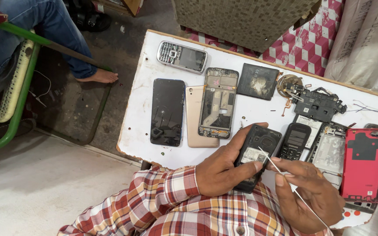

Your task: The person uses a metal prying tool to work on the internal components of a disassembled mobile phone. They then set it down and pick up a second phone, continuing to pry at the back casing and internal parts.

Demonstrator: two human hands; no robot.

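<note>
Black handset (pixel 256 154), back open, clamped in left hand (pixel 221 169) over table edge; right hand (pixel 308 196) fingers pinched together on thin white tool (pixel 285 179), tip at label. Risk: tip slipping on slick label, scratching inside, or handset dropping. White chipped table (pixel 141 105) strewn with phone parts, red back cover (pixel 364 164) right; bare concrete floor (pixel 36 188), green chair (pixel 16 109).

Smartphone (pixel 167 112) lies left of, perhaps touching, back cover (pixel 194 117).

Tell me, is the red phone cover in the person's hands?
No, the red phone cover lies on the white table, while the left hand holds a small black phone.
</note>
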